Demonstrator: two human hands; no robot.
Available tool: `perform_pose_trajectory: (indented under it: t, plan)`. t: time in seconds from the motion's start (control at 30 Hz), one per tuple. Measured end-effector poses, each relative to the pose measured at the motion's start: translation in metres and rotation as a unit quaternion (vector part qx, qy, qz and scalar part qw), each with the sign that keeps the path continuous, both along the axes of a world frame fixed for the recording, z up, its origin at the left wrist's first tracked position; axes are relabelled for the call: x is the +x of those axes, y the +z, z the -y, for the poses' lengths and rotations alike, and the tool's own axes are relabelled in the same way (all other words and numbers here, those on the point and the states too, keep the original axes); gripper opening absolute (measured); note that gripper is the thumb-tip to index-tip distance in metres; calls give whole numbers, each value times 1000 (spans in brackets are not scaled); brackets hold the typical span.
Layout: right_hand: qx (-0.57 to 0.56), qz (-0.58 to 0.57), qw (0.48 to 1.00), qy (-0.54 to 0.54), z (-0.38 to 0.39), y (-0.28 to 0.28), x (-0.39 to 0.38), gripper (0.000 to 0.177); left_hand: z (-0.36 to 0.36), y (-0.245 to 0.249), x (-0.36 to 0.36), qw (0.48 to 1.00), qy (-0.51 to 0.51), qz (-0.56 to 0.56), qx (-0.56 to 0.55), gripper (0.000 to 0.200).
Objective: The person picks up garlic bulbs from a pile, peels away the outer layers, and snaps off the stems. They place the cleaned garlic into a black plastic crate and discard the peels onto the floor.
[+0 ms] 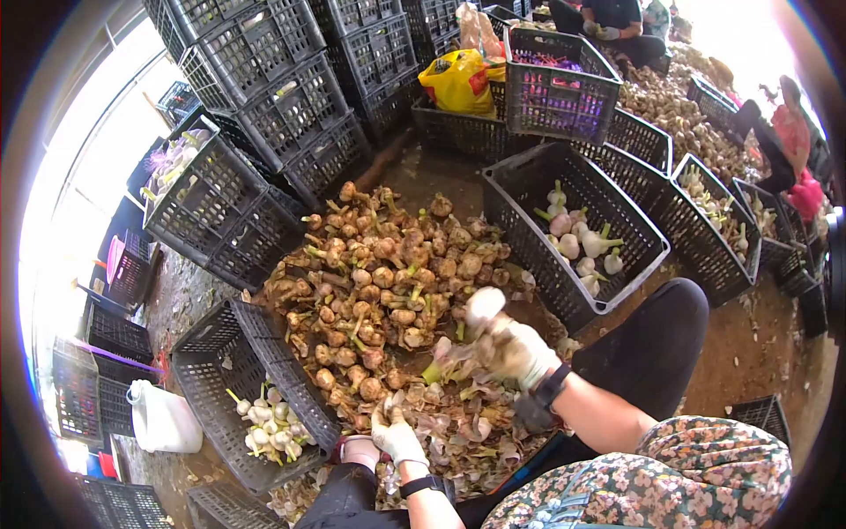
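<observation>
A white glove, dirty on the palm, covers my right hand (515, 348); it is blurred by motion, with a pale garlic bulb (485, 306) at its fingertips. My left hand (398, 434), also gloved, is low at the near edge of a pile of brown unpeeled garlic (379, 291). Its fingers are bent together, and what they hold is too small to make out. Loose papery skins (467, 432) lie between my hands. Cleaned bulbs sit in the black crate (198, 361) on the left, and more are in the black crate (648, 216) on the right.
Stacked black crates (269, 79) rise behind the pile. A crate (564, 93) with purple netting and a yellow bag (463, 84) are at the back. Left stands a white jug (165, 419). Another person (617, 22) sits at the top right, near more garlic.
</observation>
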State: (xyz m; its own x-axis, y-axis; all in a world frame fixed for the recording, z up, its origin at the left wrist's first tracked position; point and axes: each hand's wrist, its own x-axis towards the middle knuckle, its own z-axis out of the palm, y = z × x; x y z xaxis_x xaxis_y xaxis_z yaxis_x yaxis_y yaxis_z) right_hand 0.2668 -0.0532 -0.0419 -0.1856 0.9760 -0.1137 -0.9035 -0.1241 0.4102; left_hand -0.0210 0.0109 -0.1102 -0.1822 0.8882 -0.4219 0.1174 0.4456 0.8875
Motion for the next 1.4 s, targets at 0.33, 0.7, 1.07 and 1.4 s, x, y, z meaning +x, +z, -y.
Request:
perform_pose_trajectory:
  t: [0.33, 0.7, 1.07, 1.4]
  plan:
    - [-5, 938, -8, 347, -96, -120, -3, 65, 16, 27, 13, 978, -74, -179, 83, 78]
    - [48, 642, 745, 173, -68, -22, -33, 32, 21, 85, 30, 982, -131, 100, 94, 67]
    - [69, 841, 534, 53, -25, 90, -131, 39, 38, 88, 11, 932, -88, 168, 309, 63]
    - [196, 719, 666, 35, -1, 101, -140, 22, 54, 110, -13, 911, -74, 165, 371, 68]
